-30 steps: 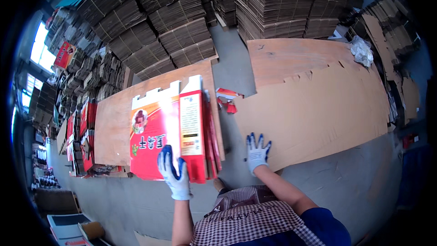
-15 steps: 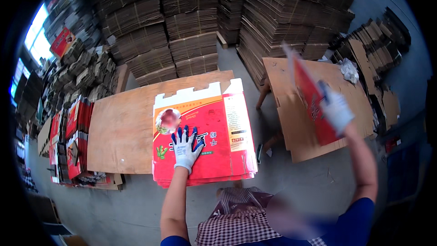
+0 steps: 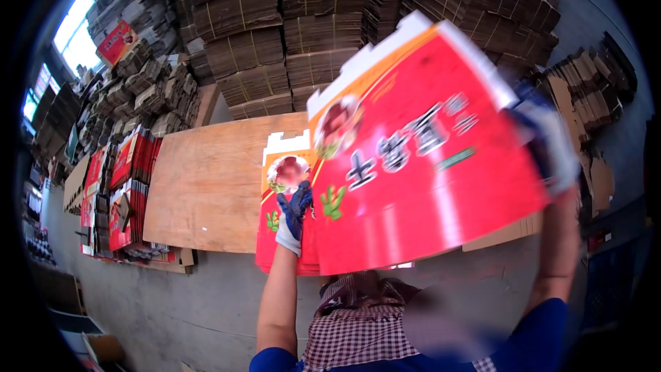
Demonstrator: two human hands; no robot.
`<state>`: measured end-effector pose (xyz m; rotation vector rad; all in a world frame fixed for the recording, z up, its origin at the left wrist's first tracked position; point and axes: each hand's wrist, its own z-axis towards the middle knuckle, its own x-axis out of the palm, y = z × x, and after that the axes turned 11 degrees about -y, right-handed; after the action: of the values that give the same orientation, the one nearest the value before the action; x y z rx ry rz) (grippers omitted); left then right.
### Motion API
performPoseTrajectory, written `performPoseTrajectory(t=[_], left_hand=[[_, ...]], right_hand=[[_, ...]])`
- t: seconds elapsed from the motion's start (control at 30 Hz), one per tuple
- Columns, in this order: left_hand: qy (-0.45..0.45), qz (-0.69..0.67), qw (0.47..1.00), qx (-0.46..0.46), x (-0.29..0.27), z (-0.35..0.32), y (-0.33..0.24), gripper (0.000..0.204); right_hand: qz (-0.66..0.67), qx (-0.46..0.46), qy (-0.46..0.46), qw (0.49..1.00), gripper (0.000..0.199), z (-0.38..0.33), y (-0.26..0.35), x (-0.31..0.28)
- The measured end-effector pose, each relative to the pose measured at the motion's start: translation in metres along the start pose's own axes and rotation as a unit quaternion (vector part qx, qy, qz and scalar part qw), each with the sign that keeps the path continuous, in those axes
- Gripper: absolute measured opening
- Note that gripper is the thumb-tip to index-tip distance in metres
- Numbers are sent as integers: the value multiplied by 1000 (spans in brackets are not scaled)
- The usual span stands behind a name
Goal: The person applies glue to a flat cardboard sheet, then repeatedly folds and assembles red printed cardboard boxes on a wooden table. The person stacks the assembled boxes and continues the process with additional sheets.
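The person stands over a low plywood tabletop [image 3: 206, 186], both hands in blue-and-white work gloves. The right hand [image 3: 551, 141] is raised high and grips the far right edge of a flattened red printed carton sheet [image 3: 427, 165], its fingers closed over that edge; the glove is blurred, so the exact hold is hard to make out. The sheet hangs tilted in the air, its white notched top edge towards the stacks behind, and it fills much of the view and hides part of the tabletop beneath.

The left hand [image 3: 292, 210] lies palm down, fingers spread, on a stack of red carton sheets [image 3: 286, 186] of the same kind that sits at the right end of the plywood. It presses on the top sheet rather than clasping it. The raised sheet overlaps the right side of this stack from above; whether they touch I cannot tell.

Behind the tabletop rise tall bundles of brown corrugated cardboard [image 3: 303, 34]. To the left, more red printed cartons [image 3: 127, 186] stand on edge in rows just beside the plywood, with loose brown bundles beyond them. At the far right, cardboard offcuts [image 3: 592, 83] lie heaped on the grey concrete floor [image 3: 193, 310]. A checked apron [image 3: 358, 334] shows at the lower edge.
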<state>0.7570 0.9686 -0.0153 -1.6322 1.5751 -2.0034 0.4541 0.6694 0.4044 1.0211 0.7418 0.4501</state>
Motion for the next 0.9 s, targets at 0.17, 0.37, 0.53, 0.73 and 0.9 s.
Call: performPoseTrajectory(t=[0.17, 0.37, 0.53, 0.73, 0.9], left_hand=[[-24, 92, 995, -1, -42, 13, -31, 55], [2, 0, 990, -140, 3, -2, -108, 73], [-54, -12, 993, -108, -70, -28, -105, 86], [-174, 716, 670, 87, -66, -21, -125, 74], [147, 730, 615, 259, 77, 16, -62, 60]], right_hand=[[259, 269, -128, 919, 62, -52, -179, 111], [251, 296, -130, 912, 86, -123, -238, 172], [185, 268, -98, 940, 84, -152, -244, 218], [-114, 427, -6, 897, 71, -135, -185, 241], [-193, 340, -42, 919, 64, -132, -189, 231]])
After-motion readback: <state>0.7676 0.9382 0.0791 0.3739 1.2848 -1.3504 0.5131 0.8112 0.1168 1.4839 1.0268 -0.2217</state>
